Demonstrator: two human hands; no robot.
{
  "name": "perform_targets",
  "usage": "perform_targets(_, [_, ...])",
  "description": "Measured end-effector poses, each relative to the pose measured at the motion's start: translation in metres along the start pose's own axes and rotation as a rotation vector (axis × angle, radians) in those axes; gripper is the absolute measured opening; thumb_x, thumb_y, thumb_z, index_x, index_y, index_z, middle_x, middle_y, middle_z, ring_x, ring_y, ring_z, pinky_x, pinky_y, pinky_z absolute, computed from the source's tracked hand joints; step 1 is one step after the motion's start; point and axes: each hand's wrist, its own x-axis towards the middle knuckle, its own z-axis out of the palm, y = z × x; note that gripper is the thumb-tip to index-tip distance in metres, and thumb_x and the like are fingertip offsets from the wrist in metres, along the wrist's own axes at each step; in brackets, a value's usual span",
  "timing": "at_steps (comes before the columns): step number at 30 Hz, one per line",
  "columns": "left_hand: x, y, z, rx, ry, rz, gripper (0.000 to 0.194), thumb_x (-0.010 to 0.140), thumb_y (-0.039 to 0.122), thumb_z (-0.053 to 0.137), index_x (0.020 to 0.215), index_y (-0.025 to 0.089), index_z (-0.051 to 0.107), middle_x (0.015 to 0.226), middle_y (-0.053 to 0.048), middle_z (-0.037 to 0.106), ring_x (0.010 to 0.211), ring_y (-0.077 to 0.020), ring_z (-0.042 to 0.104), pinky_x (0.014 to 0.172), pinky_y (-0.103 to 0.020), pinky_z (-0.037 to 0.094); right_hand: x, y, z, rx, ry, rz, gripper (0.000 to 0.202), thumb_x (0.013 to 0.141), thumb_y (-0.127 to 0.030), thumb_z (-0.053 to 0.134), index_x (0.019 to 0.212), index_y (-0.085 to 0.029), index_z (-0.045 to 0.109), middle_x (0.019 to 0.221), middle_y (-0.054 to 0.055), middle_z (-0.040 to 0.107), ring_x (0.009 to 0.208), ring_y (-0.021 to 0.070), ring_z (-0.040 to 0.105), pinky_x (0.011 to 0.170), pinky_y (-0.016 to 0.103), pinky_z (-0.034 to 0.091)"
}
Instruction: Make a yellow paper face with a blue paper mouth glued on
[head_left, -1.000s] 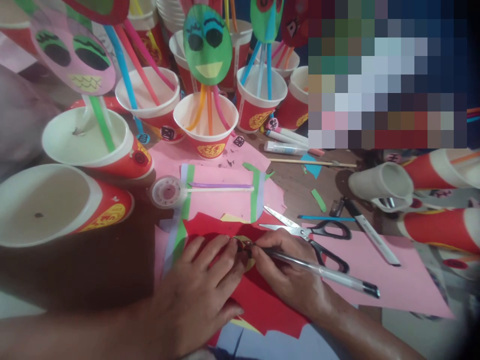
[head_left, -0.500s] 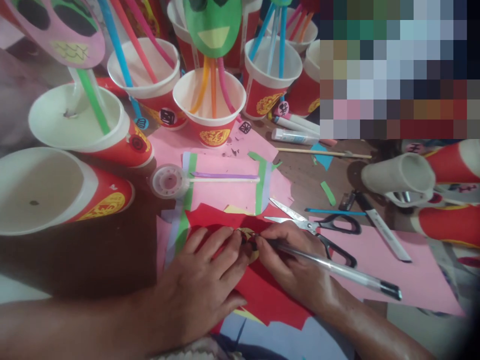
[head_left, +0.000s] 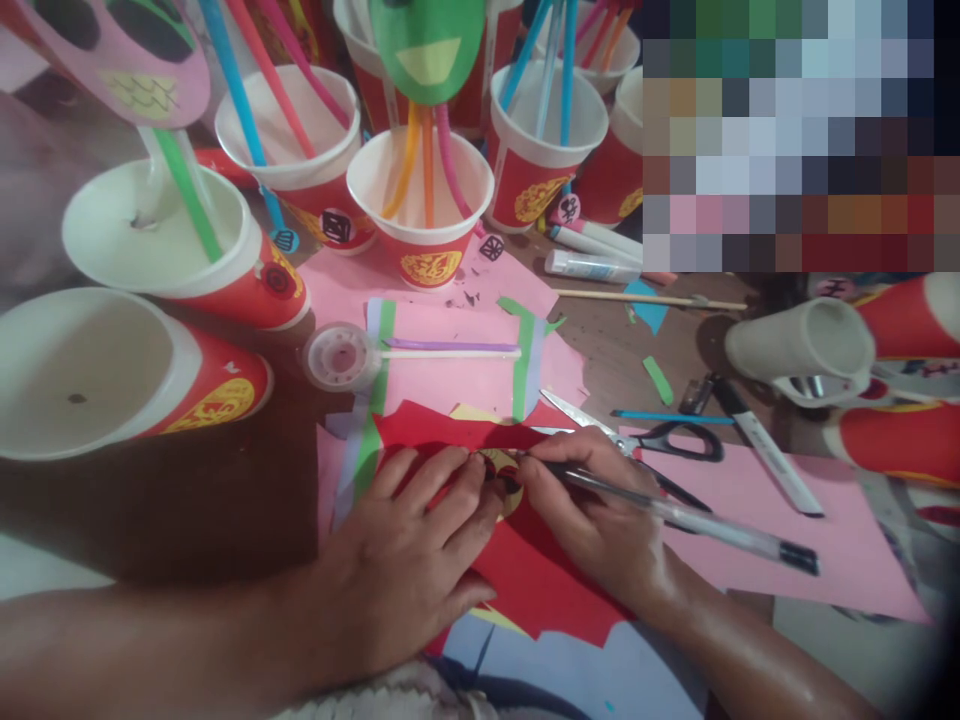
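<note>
My left hand (head_left: 420, 545) lies flat on the red paper (head_left: 551, 570), fingers stretched out, with its fingertips at the edge of a small yellow piece (head_left: 510, 500) that carries black markings. In my right hand (head_left: 600, 510) is a pen (head_left: 705, 525) with a clear barrel and a black end. Its tip meets the right side of the yellow piece, partly behind my fingers. Just beyond the right hand lie scissors (head_left: 679, 440) with black handles, blades spread and partly covered by the hand.
Several red-and-white paper cups (head_left: 420, 250) with coloured straws stand along the back and left. A tape roll (head_left: 341, 357), a marker (head_left: 772, 450), a glue stick (head_left: 592, 265) and a white mug (head_left: 799, 345) lie around. Pink paper (head_left: 795, 540) spreads at the right.
My right hand has shifted slightly right and up with the pen, uncovering more of the yellow piece and covering more of the scissors. My left hand stays in place.
</note>
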Motion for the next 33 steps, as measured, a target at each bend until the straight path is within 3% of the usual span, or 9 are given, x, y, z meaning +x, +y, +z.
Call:
perform_targets(5, [-0.001,-0.005,0.000,0.010,0.014,0.049,0.054,0.081,0.054,0.053,0.121,0.018,0.053,0.124,-0.006,0.057,0.111,-0.0264,0.044,0.093,-0.043,0.027,-0.003,0.010,0.003,0.238,0.069,0.140,0.007,0.083,-0.018,0.059,0.088,-0.023,0.056,0.073,-0.001,0.063,0.062,0.0121,0.061,0.058,0.025,0.048])
perform_targets(11, [-0.001,-0.005,-0.002,-0.001,-0.008,0.026,0.049,0.085,0.049,0.049,0.125,0.021,0.051,0.124,-0.006,0.058,0.112,-0.0262,0.044,0.093,-0.042,0.028,0.009,0.003,-0.002,0.400,0.134,0.163,0.006,0.086,-0.018,0.055,0.087,-0.024,0.054,0.067,-0.005,0.059,0.057,0.0090,0.056,0.055,0.021,0.046])
perform_targets(18, [-0.004,-0.004,-0.001,0.009,0.027,0.026,0.047,0.087,0.043,0.045,0.128,0.019,0.049,0.124,-0.012,0.053,0.112,-0.0294,0.042,0.090,-0.046,0.031,-0.002,-0.006,-0.025,0.403,0.020,0.184,0.005,0.089,-0.025,0.052,0.091,-0.024,0.056,0.074,-0.003,0.059,0.067,0.0104,0.057,0.064,0.023,0.046])
perform_targets(23, [-0.004,-0.005,0.000,0.008,0.061,0.036,0.047,0.086,0.040,0.046,0.127,0.018,0.049,0.125,-0.013,0.051,0.111,-0.0299,0.042,0.088,-0.046,0.034,-0.016,0.002,-0.021,0.559,0.012,0.310,0.012,0.091,-0.032,0.048,0.092,-0.022,0.054,0.070,-0.002,0.060,0.064,0.0117,0.059,0.060,0.024,0.047])
perform_targets(33, [-0.003,-0.005,-0.001,-0.001,0.079,0.055,0.043,0.087,0.041,0.045,0.124,0.020,0.052,0.122,-0.012,0.052,0.109,-0.0295,0.043,0.086,-0.045,0.033,-0.016,0.002,-0.013,0.364,0.039,0.334,0.007,0.082,-0.027,0.059,0.084,-0.021,0.055,0.071,-0.001,0.064,0.066,0.0139,0.061,0.063,0.027,0.048])
